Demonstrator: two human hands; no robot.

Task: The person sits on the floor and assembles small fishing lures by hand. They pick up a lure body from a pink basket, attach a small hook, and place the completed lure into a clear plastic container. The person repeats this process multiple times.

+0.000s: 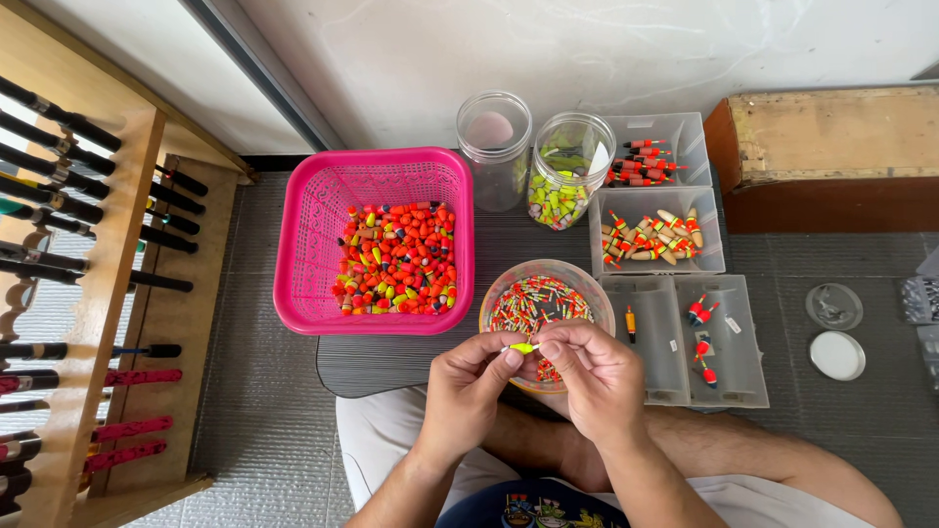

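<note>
— What were the hands doing?

— Both pinched one small yellow-green float (523, 347) — the left hand (471, 386) and right hand (590, 376) each had fingers closed on it, just above the round bowl (509, 288) of thin striped sticks.

— And around them?

— A pink basket (303, 254) of orange and red floats sat to the left on the dark table (391, 357) (two clear jars (494, 147) stood behind), clear trays (650, 337) to the right.
</note>
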